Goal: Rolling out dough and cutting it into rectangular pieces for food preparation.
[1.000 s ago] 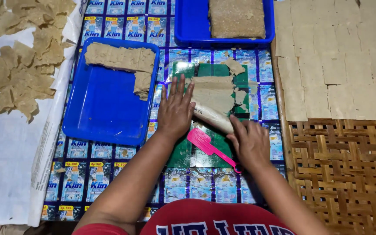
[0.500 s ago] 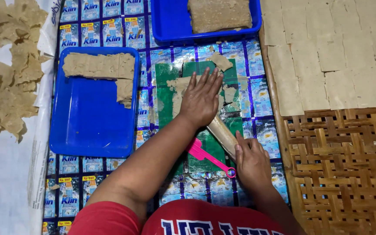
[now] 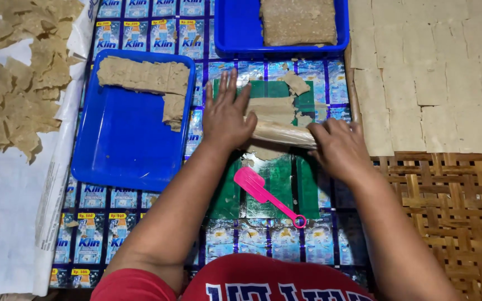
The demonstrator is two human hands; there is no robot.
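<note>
My left hand lies flat, fingers spread, on one end of a pale rolling pin. The other end is under my right hand, palm down. The pin lies across a thin sheet of beige dough spread on a green plastic sheet. A pink spatula rests on the green sheet, just below both hands, touched by neither.
A blue tray with a strip of beige dough pieces sits left. Another blue tray with a dough block stands at the top. Flat rolled squares cover a woven bamboo mat at right. Crinkled dough scraps lie on white paper, far left.
The right hand let go of the pink spatula, which now lies on the green sheet, and moved up onto the rolling pin. Both hands have pushed the pin farther away over the dough.
</note>
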